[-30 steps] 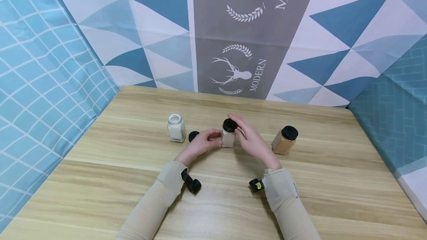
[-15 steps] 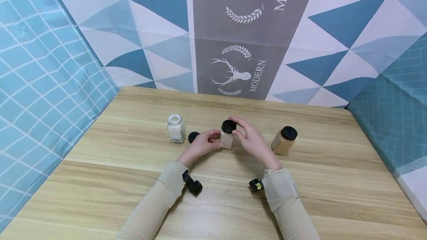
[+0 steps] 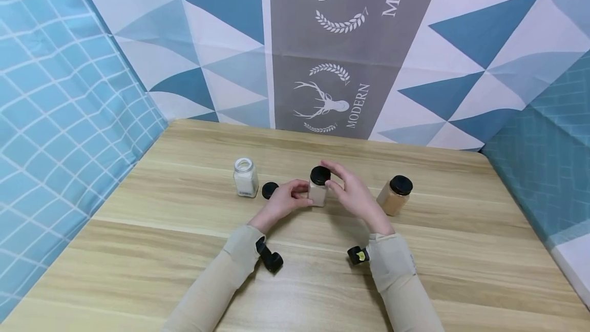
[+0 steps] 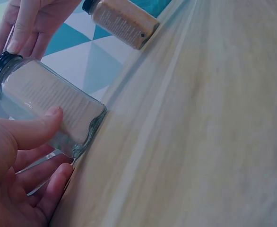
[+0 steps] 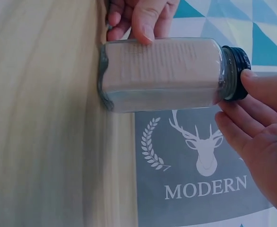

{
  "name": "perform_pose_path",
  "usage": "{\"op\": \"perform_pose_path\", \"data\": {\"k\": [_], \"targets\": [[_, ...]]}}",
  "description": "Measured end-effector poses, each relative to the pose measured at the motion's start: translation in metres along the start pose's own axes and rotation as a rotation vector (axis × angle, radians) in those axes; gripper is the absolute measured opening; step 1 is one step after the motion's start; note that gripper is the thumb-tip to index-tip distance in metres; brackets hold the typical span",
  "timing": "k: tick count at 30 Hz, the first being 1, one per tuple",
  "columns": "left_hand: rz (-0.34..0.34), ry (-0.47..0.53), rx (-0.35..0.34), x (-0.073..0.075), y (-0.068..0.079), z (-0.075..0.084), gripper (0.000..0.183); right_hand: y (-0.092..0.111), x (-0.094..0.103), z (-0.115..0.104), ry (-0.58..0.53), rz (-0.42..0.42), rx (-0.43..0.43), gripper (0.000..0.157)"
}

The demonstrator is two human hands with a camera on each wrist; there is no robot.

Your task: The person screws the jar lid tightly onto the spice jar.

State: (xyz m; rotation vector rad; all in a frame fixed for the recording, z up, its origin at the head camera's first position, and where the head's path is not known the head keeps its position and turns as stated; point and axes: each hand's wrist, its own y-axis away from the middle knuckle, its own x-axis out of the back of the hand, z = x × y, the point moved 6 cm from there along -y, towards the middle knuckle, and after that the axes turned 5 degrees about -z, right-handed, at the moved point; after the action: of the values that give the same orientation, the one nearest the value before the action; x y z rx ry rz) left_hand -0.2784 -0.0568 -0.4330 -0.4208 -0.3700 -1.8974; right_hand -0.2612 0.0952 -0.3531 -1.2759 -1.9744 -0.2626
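A square glass jar of pale pinkish powder stands upright on the table, its black lid seated on the neck. Low on the jar's side, my left hand holds it between thumb and fingers; in the left wrist view the thumb lies across the glass near the base. My right hand grips the lid from the right, thumb on its edge, as the right wrist view shows. Just behind the left hand lies a loose black lid, partly hidden by it.
To the left stands an open glass jar with white contents. A jar of orange-brown powder with a black lid is right of the right hand. The wooden table meets a patterned cloth backdrop behind.
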Motion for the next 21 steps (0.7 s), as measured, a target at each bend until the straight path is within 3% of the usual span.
{"op": "perform_pose_path", "data": {"k": [14,21], "targets": [[0.016,-0.057,-0.055,-0.012,0.003,0.011,0.047,0.006,0.010,0.004,0.006,-0.013,-0.029,0.045],[-0.011,-0.043,-0.038,-0.011,0.004,0.011,0.051,0.006,0.010,-0.005,0.114,-0.015,0.017,0.048]]}}
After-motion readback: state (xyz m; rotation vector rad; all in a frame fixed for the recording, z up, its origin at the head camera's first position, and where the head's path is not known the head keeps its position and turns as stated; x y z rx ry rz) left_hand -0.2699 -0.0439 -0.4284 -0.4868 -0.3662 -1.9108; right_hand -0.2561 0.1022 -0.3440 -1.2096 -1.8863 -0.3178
